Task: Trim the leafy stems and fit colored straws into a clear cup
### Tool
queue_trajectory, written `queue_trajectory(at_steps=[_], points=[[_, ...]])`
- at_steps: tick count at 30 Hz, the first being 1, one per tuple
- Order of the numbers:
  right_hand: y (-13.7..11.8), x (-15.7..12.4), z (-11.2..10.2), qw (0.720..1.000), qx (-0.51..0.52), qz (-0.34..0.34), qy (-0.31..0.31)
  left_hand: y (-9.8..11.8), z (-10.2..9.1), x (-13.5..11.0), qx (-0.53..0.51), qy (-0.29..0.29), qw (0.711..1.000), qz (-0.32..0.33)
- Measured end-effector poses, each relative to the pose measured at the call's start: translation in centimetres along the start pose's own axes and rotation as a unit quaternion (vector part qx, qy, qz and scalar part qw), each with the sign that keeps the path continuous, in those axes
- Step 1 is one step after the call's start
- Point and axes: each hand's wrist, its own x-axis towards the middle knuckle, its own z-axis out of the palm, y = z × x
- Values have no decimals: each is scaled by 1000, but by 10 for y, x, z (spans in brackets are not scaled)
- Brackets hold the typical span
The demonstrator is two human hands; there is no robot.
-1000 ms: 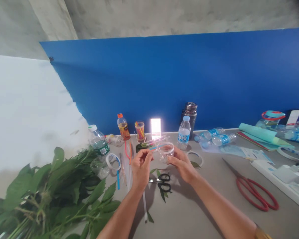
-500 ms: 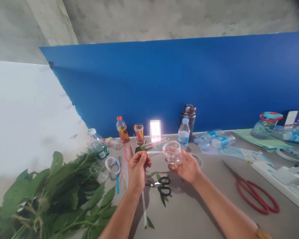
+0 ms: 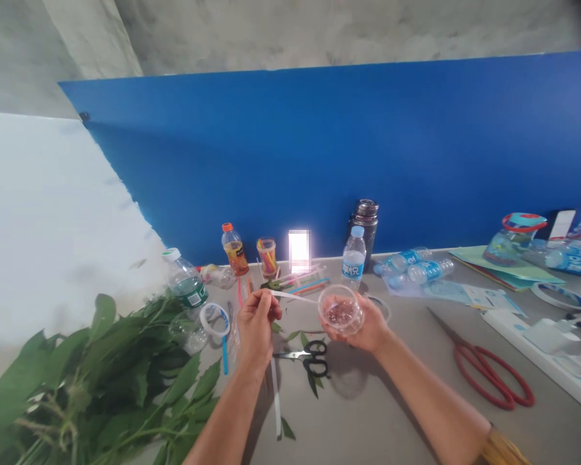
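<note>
My right hand (image 3: 374,328) is wrapped round a clear plastic cup (image 3: 339,292), tilted so that its round mouth faces me. From the cup's rim a narrow white strip of tape (image 3: 295,298) stretches left to my left hand (image 3: 256,326). Thumb and fingers of the left hand pinch the strip's other end. Below the left wrist a white strip (image 3: 276,403) runs down toward the front of the table; whether it is the same piece I cannot tell. Black-handled scissors (image 3: 306,354) lie between my forearms among small cut leaves.
Leafy branches (image 3: 91,374) fill the left side. A tape roll (image 3: 215,320), a green-labelled bottle (image 3: 188,284) and an orange-capped bottle (image 3: 235,250) stand behind them. Right are red-handled scissors (image 3: 489,374), a power strip (image 3: 547,355) and a blue-capped water bottle (image 3: 354,258).
My left hand has drawn slightly left, lengthening the strip between hand and cup. The cup has turned its mouth more toward me and come a little lower.
</note>
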Motion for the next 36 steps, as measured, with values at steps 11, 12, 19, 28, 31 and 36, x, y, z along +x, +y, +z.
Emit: queue_trajectory(at_steps=[11,12,19,28,31,36], points=[[-1,-6,-11,994,-77,72,4,14,-4,12,46,23,997,58],[0,-6,-14,994,-85,72,10,16,-4,13,39,28,997,64],[-6,-2,-3,978,-185,80,-52,44,0,19,-12,26,991,134],[0,-2,-6,962,-238,129,-23,62,36,34,8,-27,983,179],[4,2,-12,956,-261,135,-2,64,54,38,20,-58,982,178],[7,10,-18,935,-309,154,80,82,79,29,15,-119,973,199]])
